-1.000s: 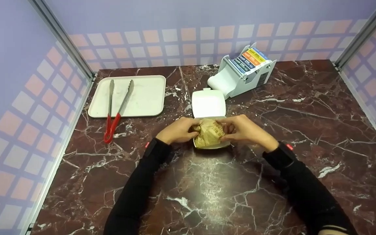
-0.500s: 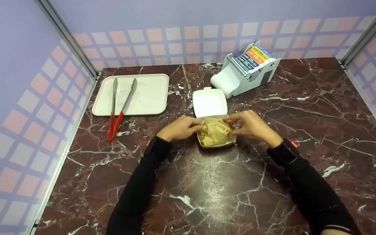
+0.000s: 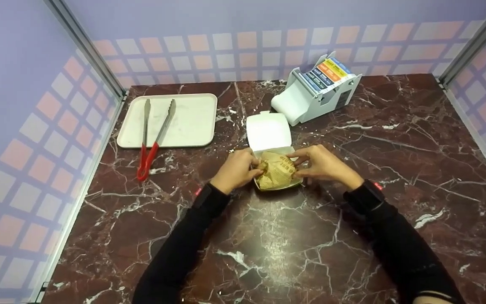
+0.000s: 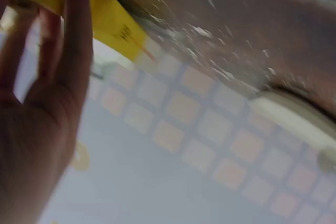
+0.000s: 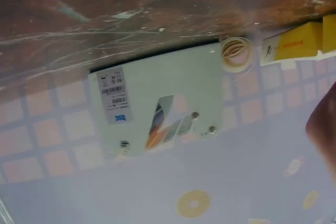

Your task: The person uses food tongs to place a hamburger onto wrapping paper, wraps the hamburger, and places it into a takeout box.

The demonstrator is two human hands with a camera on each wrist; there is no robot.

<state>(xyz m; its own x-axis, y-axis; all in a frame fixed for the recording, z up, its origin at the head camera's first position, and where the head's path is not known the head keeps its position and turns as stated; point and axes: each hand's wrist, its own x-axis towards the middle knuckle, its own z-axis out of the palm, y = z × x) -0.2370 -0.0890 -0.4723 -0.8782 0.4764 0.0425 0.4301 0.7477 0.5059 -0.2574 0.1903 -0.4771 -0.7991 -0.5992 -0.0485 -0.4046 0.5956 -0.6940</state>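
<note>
A burger wrapped in yellow-brown printed paper (image 3: 277,171) sits in the lower half of a clamshell box, whose white lid (image 3: 269,130) is folded back behind it. From the left, my left hand (image 3: 235,171) pinches the wrapped burger's edge between thumb and fingers. Opposite, my right hand (image 3: 325,164) holds the burger's right side with curled fingers, inside the box's rim. The left wrist view has the box's yellow outer wall (image 4: 113,27) at the fingertips. In the right wrist view, only a blurred edge of the hand and the box's yellow flap (image 5: 296,43) show.
A white label dispenser (image 3: 331,101) with coloured label rolls stands close behind the box, to the right. At the back left lies a cream tray (image 3: 194,122), with red-handled tongs (image 3: 152,156) resting across its front edge. Patterned panels enclose the marble table (image 3: 268,253).
My left fingers straightened along the burger's left edge, then bent back in to pinch it. The right hand stays at the right side. The head view has shifted slightly.
</note>
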